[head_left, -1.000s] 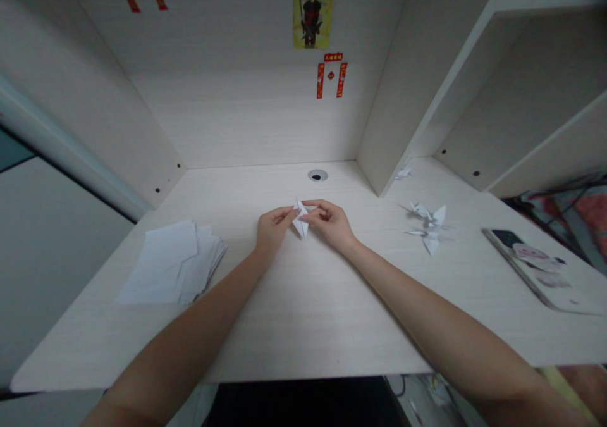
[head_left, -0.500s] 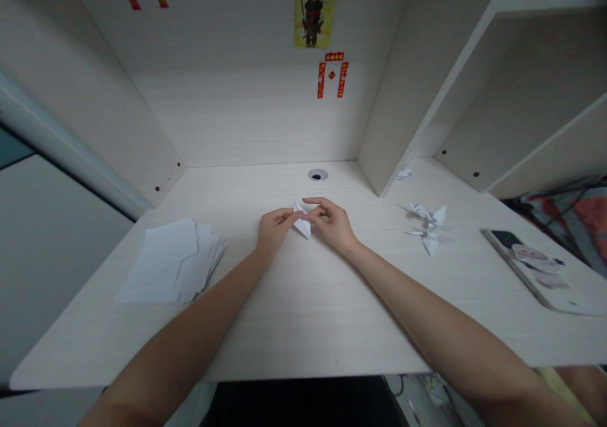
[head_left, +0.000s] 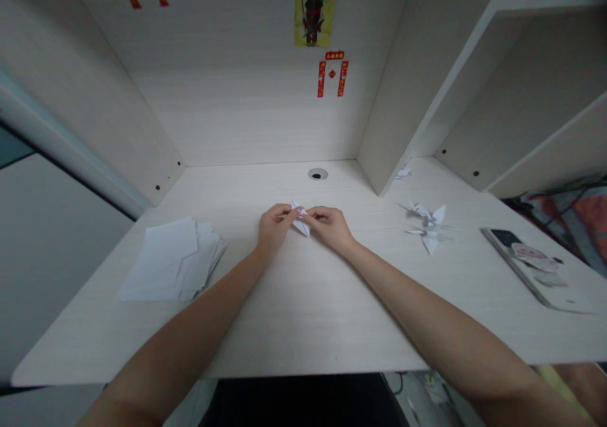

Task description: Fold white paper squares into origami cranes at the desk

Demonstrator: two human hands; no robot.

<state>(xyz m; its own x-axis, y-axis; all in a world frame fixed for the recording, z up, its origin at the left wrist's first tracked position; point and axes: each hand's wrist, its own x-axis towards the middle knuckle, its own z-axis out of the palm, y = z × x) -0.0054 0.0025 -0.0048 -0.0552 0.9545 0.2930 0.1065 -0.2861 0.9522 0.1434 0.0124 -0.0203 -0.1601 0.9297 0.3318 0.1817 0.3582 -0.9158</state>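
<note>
A small folded piece of white paper [head_left: 302, 227] is held between both hands over the middle of the desk, its pointed end toward me. My left hand [head_left: 275, 228] pinches it from the left, thumb on top. From the right, my right hand [head_left: 331, 224] grips it with thumb and curled fingers, the thumbs nearly meeting. The fingers hide much of the paper's upper part. Off to the right lie several folded paper cranes [head_left: 430, 224], apart from my hands.
A stack of white paper sheets [head_left: 165, 262] lies at the left. At the right is a phone [head_left: 535, 266] in a decorated case. A cable hole [head_left: 317, 174] sits near the back wall, and an upright divider [head_left: 384, 161] stands right of it. Another small white folded paper [head_left: 403, 173] is behind the divider.
The fingers of my right hand have curled in and closed on the folded paper; the index finger was stretched out before. My left hand stays nearly in place.
</note>
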